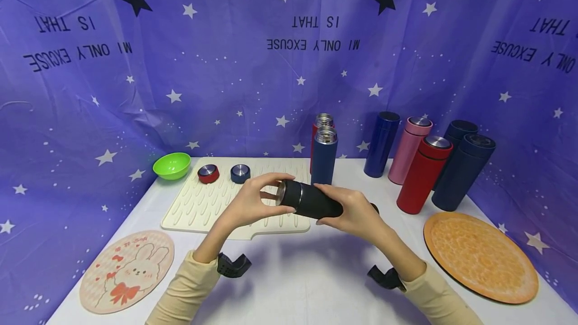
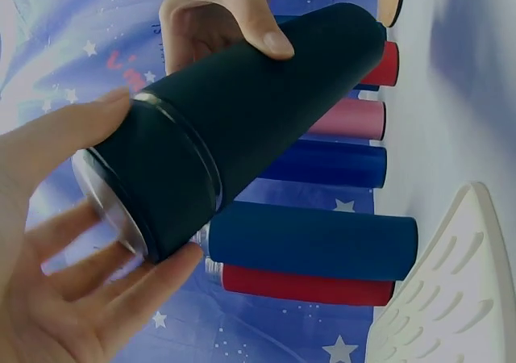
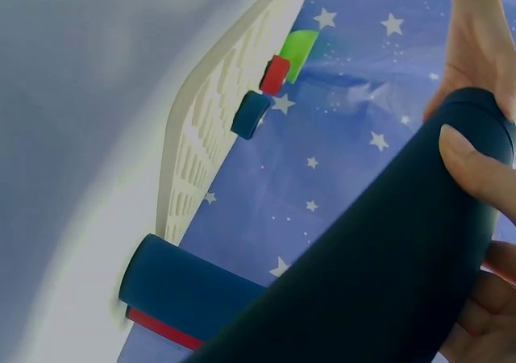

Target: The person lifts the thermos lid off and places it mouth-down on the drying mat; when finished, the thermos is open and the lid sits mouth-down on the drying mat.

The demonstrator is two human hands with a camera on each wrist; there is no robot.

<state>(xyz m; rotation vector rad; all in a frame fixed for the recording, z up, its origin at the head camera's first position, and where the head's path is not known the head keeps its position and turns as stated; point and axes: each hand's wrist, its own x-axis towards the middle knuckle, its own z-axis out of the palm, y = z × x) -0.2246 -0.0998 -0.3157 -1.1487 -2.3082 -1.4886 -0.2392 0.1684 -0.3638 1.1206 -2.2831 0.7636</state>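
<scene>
Over the middle of the table, both hands hold a black thermos flask (image 1: 316, 203) lying tilted in the air. My left hand (image 1: 253, 203) pinches its lid (image 2: 153, 189) between thumb and fingers, at the end with the silver top. Around the body curls my right hand (image 1: 356, 213). A steel ring shows between lid and body, and the lid sits on the flask. Just behind stand a lidless blue flask (image 1: 323, 164) and a lidless red flask (image 1: 313, 139), partly hidden. A red lid (image 1: 208, 177) and a blue lid (image 1: 240, 176) rest on the cream drying mat (image 1: 189, 214).
At the right stand several capped flasks, among them a glossy blue flask (image 1: 381, 147), a pink flask (image 1: 408, 152) and a red flask (image 1: 422, 179). A green bowl (image 1: 172, 167) is back left. Round mats, a rabbit placemat (image 1: 140, 270) and an orange placemat (image 1: 483, 260), flank the hands.
</scene>
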